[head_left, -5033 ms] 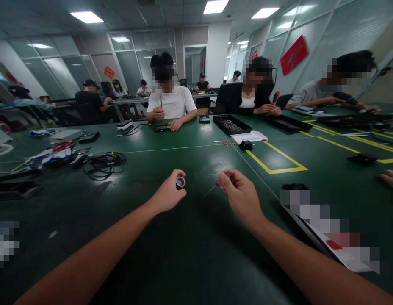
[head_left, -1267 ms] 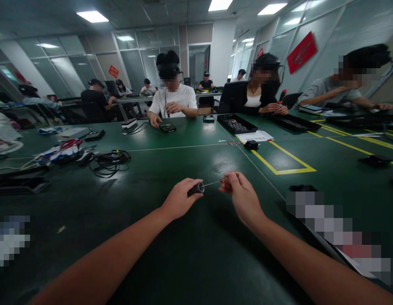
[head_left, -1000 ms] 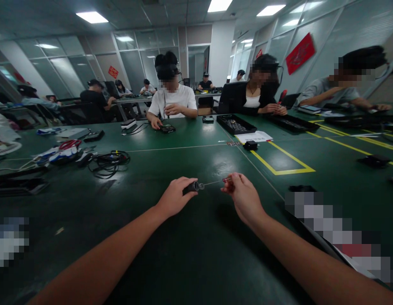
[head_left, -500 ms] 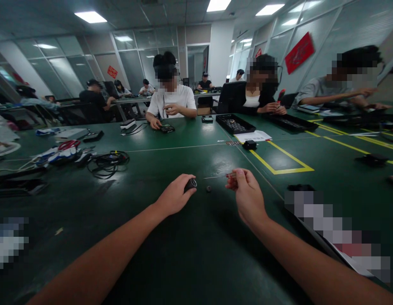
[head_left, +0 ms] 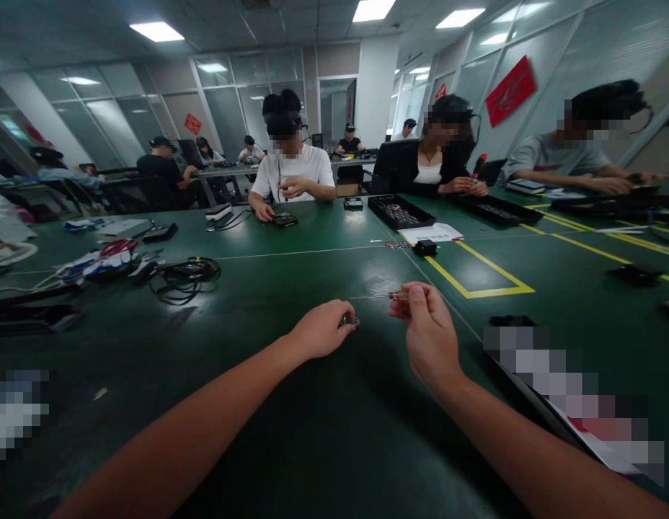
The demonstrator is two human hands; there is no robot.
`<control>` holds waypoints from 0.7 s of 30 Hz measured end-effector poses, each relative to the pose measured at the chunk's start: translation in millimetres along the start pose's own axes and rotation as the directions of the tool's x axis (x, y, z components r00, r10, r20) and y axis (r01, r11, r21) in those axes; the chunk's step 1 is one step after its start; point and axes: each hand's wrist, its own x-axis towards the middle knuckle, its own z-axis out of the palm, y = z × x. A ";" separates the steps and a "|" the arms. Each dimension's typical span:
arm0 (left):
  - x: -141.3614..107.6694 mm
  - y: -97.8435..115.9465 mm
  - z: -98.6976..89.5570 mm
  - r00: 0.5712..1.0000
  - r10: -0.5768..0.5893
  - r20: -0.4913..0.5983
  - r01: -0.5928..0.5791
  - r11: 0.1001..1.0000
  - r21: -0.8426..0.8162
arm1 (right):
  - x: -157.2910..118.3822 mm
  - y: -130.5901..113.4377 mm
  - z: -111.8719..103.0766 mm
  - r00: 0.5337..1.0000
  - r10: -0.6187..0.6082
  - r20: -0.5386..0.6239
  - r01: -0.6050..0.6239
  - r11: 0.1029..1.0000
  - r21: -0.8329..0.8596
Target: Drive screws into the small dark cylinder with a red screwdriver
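Observation:
My left hand [head_left: 322,330] is closed around a small dark round part [head_left: 345,319], mostly hidden by the fingers, just above the green table [head_left: 291,447]. Right at its fingertips is a small dark piece [head_left: 356,322]. A thin screwdriver with a red and clear handle [head_left: 398,295] is gripped in my right hand [head_left: 427,324], its shaft pointing left over the tips of my left hand. The two hands are apart.
Coiled black cables [head_left: 186,277] and a pile of gloves [head_left: 99,265] lie at the left. Ahead are a small black block [head_left: 425,248], a white paper [head_left: 432,232] and a black parts tray [head_left: 400,212]. Several people sit across the table. A pixelated item [head_left: 561,389] lies at the right.
My left hand has moved right with the dark part, reaching the small piece on the table. My right hand has shifted slightly right with the screwdriver.

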 end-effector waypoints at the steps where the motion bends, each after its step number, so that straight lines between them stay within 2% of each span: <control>1: 4.3 -0.7 2.5 1.000 0.017 0.012 -0.018 1.000 0.024 | 0.0 0.1 -0.1 1.000 0.001 0.000 -0.001 1.000 -0.005; 7: 21.5 0.4 5.9 0.985 0.040 0.168 -0.070 0.982 0.178 | 0.0 -0.5 0.4 1.000 0.018 0.010 -0.018 1.000 -0.001; 10: 22.1 -0.9 1.7 0.985 0.047 0.165 -0.076 0.983 0.169 | -0.3 -2.5 1.3 1.000 0.017 0.021 -0.017 1.000 -0.010; 13: 16.5 -10.9 -7.0 0.994 -0.036 0.101 0.036 0.999 -0.006 | -0.4 -4.5 1.7 0.999 0.022 0.025 -0.022 1.000 -0.018; 16: 4.5 -32.4 -21.8 0.979 -0.196 0.055 0.203 0.943 -0.263 | -0.1 -4.4 1.4 0.999 0.022 0.039 -0.022 1.000 -0.008; 18: -7.2 -51.5 -34.8 0.953 -0.302 0.021 0.283 0.865 -0.414 | 0.3 -3.2 0.8 0.998 0.027 0.049 -0.027 1.000 -0.004; 20: -21.8 -71.9 -49.9 0.897 -0.438 -0.060 0.336 0.763 -0.553 | 0.4 -2.0 0.2 0.998 0.032 0.056 -0.032 0.999 -0.010; 21: -30.2 -81.9 -58.3 0.868 -0.484 -0.115 0.318 0.718 -0.619 | 0.3 -1.6 -0.1 0.998 0.033 0.061 -0.032 0.999 -0.015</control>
